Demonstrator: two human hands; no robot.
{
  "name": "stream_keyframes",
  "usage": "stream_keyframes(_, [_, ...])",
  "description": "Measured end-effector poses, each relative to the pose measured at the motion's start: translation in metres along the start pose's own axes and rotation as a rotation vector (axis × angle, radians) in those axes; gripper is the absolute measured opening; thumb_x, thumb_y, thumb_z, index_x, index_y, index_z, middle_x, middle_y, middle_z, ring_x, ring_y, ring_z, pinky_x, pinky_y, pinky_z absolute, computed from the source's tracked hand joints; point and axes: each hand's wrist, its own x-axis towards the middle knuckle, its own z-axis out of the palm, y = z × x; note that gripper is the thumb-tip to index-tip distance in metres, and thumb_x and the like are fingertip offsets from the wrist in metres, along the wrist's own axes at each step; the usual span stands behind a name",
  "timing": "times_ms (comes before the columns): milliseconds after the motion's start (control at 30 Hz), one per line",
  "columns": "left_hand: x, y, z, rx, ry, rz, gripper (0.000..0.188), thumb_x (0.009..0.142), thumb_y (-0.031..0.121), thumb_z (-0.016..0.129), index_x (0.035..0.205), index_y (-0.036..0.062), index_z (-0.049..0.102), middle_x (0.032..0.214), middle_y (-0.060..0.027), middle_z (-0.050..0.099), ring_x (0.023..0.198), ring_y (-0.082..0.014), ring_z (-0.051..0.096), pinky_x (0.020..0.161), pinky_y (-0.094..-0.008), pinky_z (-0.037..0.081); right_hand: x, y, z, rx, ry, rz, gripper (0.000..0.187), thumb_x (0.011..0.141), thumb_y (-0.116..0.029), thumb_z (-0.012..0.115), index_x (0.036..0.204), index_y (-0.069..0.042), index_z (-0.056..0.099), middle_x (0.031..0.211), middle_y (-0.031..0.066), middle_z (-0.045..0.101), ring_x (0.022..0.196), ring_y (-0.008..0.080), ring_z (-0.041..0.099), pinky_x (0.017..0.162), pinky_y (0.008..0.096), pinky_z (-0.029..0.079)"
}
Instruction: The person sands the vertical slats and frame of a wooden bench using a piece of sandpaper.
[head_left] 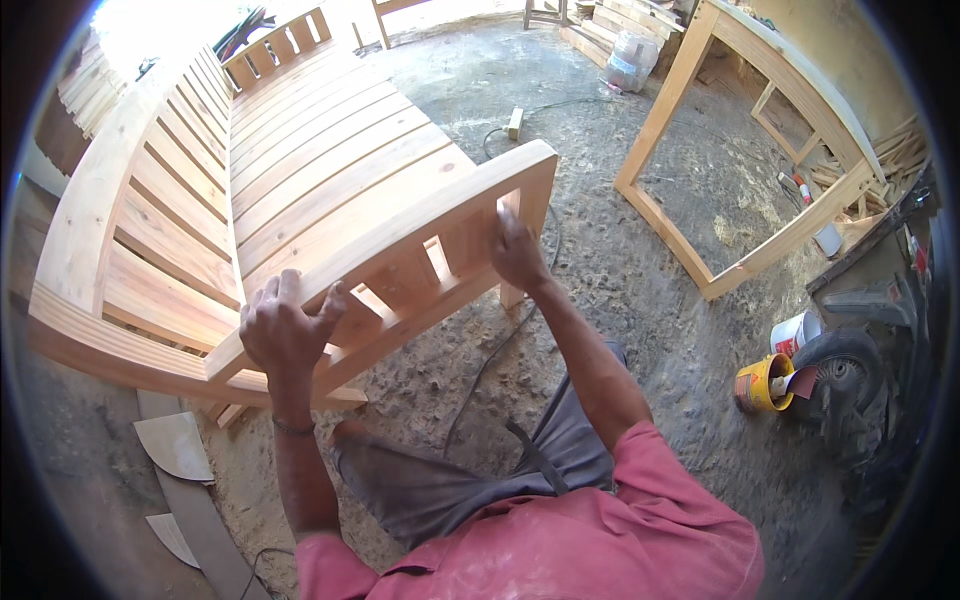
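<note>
A pale, unpainted slatted wooden bench [340,150] stands in front of me, its near end toward my body. My left hand [285,325] grips the top of the near armrest [420,222], fingers over the board and thumb spread along its near side. Beneath the armrest, upright slats [465,243] leave narrow slots in the end panel. My right hand [518,250] is at the rightmost slot, its fingers bent against the wood by the opening. Whatever those fingers may hold is hidden from view.
A wooden frame [655,130] stands at the right. Beyond it lie stacked boards [625,25] and a clear plastic container [632,62]. A yellow bucket [757,385], a white bucket [797,330] and a wheel [838,368] are right of me. A cable [487,362] crosses the rough floor.
</note>
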Motion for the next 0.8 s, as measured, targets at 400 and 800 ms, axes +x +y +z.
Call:
stream_keyframes(400, [-0.001, 0.006, -0.004, -0.006, -0.026, -0.033, 0.059, 0.078, 0.066, 0.066, 0.081, 0.007, 0.064, 0.077, -0.0122, 0.064, 0.072, -0.0354, 0.065, 0.065, -0.0481, 0.05, -0.017, -0.014, 0.008, 0.138, 0.199, -0.117, 0.053, 0.092, -0.001, 0.045, 0.145, 0.002, 0.041, 0.136, 0.032, 0.053, 0.128, 0.0465, 0.051, 0.107, 0.0473, 0.043])
stream_keyframes(800, [-0.007, 0.001, 0.001, 0.009, 0.01, -0.014, 0.057, 0.077, 0.063, 0.068, 0.079, 0.0069, 0.062, 0.075, -0.0129, 0.064, 0.072, -0.0353, 0.064, 0.066, -0.0476, 0.05, 0.005, -0.033, -0.014, 0.113, -0.064, 0.156, 0.051, 0.094, -0.004, 0.041, 0.145, 0.001, 0.042, 0.126, 0.0301, 0.058, 0.121, 0.0447, 0.054, 0.102, 0.048, 0.044])
